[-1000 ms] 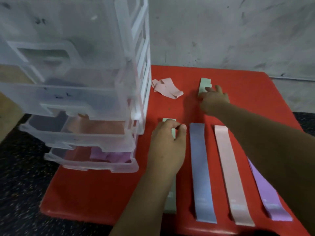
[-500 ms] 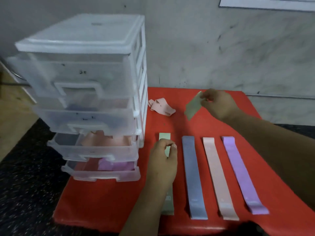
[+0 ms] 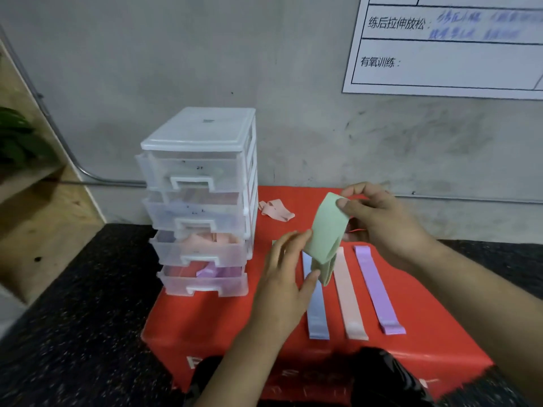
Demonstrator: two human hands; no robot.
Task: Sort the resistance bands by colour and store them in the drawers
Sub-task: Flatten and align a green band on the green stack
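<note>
- Standing at the left end of the red platform [image 3: 205, 324], the clear drawer unit [image 3: 202, 136] has all four drawers pulled out part way. The third drawer [image 3: 202, 248] holds pink bands and the bottom drawer [image 3: 205, 279] purple ones. What lies in the upper two is too hazy to name.
- Just right of the unit, a crumpled pink band [image 3: 276, 211] lies loose near the wall, not yet sorted.
- The left hand [image 3: 282, 277] is raised above the platform, its fingertips against the left edge of the green band and its thumb at the lower end. Whether it pinches or only steadies cannot be told.
- The green band [image 3: 326, 230] hangs in the air between both hands. Its long axis is steep, the upper end leaning right and the folded lower end pointing down at the platform, with its broad face towards the camera. Whether this is one band doubled or two together cannot be told.
- Below it, the blue band [image 3: 316, 312], pink band [image 3: 349, 304] and purple band [image 3: 380, 298] lie flat side by side and parallel. Their long axes run from the wall side towards the person.
- The right hand [image 3: 379, 221] pinches the green band's upper end, with the thumb on the front and the fingers curled behind.
- The step in hand looks like gathering the green for storing. The next move probably calls for folding it compact and carrying it left to one of the upper drawers, which may need pulling further out.
</note>
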